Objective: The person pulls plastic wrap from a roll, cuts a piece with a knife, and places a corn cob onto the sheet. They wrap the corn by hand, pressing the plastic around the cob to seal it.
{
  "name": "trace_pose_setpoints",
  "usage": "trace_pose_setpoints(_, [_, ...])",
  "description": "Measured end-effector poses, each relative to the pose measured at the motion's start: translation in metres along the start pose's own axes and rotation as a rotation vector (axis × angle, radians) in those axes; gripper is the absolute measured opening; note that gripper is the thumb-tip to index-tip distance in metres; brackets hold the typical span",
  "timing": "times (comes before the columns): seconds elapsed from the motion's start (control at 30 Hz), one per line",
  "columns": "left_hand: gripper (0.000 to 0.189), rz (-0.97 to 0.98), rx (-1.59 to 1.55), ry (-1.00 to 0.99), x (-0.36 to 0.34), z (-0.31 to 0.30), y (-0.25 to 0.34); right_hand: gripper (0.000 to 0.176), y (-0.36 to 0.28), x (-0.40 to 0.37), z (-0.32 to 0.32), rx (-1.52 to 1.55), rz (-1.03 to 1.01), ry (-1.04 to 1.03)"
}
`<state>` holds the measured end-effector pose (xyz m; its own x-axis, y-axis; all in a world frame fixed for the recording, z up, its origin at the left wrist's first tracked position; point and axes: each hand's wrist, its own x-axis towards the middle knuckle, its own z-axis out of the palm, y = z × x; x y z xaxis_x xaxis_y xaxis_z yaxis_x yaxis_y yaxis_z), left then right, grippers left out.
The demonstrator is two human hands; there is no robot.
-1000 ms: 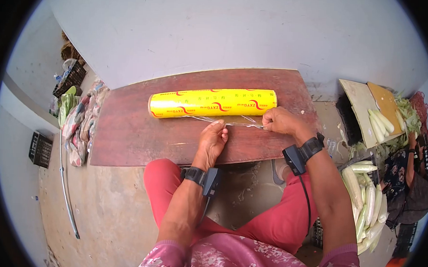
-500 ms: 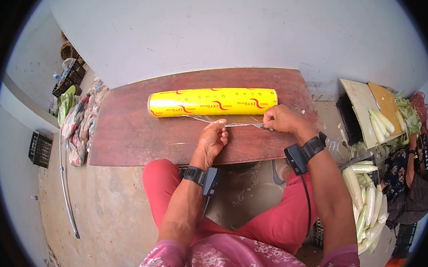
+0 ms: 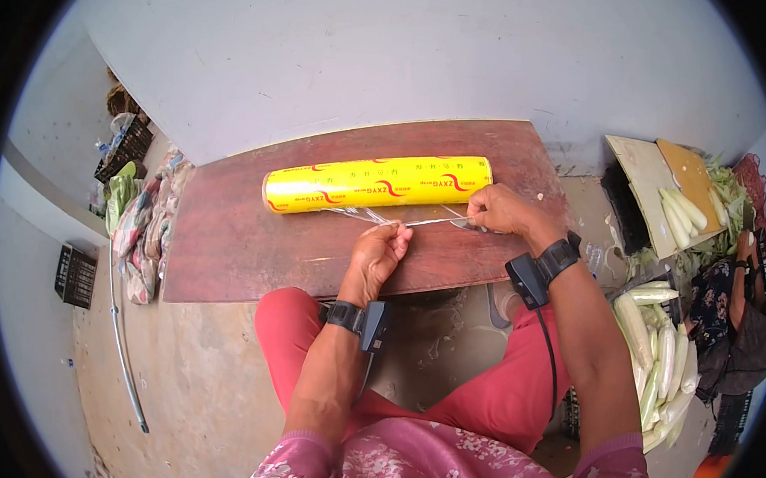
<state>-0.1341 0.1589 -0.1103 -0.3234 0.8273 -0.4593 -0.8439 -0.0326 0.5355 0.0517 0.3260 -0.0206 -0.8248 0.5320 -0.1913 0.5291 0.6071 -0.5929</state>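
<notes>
A yellow roll of cling film (image 3: 377, 184) with red and dark print lies lengthwise on the reddish-brown wooden table (image 3: 229, 249). From its near side comes a clear strip of plastic film (image 3: 431, 223), gathered thin and stretched between my hands. My left hand (image 3: 378, 254) pinches the strip just in front of the roll's middle. At the right end of the roll, my right hand (image 3: 502, 212) closes its fingertips on the strip's other end. A small grey piece shows beneath the right fingertips; I cannot make out what it is.
Peeled pale vegetables (image 3: 660, 362) are heaped at the lower right, more lying on a tilted board (image 3: 646, 191). A co-worker (image 3: 727, 297) sits at the far right. Left are bundled patterned cloth (image 3: 143, 246), a metal pole (image 3: 120, 347) and a black crate (image 3: 75, 275). A wall (image 3: 348, 58) rises behind the table.
Both hands keep their pinch on the film and have barely shifted. The view has tilted slightly; the roll stays in place on the table.
</notes>
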Motion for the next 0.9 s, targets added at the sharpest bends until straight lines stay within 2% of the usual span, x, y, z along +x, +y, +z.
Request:
trace_pose_setpoints(0.23, [0.011, 0.042, -0.017, 0.004, -0.006, 0.004, -0.001, 0.004, 0.0, 0.001, 0.0, -0.005, -0.002, 0.009])
trace_pose_setpoints(0.53, [0.01, 0.044, -0.262, -0.03, 0.01, -0.005, -0.006, 0.007, -0.001, 0.001, 0.001, -0.03, 0.014, 0.007])
trace_pose_setpoints(0.63, [0.012, 0.011, -0.419, -0.002, 0.007, 0.001, -0.006, 0.007, -0.001, 0.001, 0.001, -0.037, 0.022, 0.01])
trace_pose_setpoints(0.73, [0.013, 0.006, -0.5, 0.118, 0.009, 0.009, -0.007, 0.007, -0.003, -0.001, 0.0, -0.034, 0.004, 0.014])
trace_pose_setpoints(0.9, [0.01, 0.055, -0.396, 0.146, 0.01, 0.006, -0.012, 0.007, -0.006, -0.003, -0.001, -0.021, 0.018, 0.016])
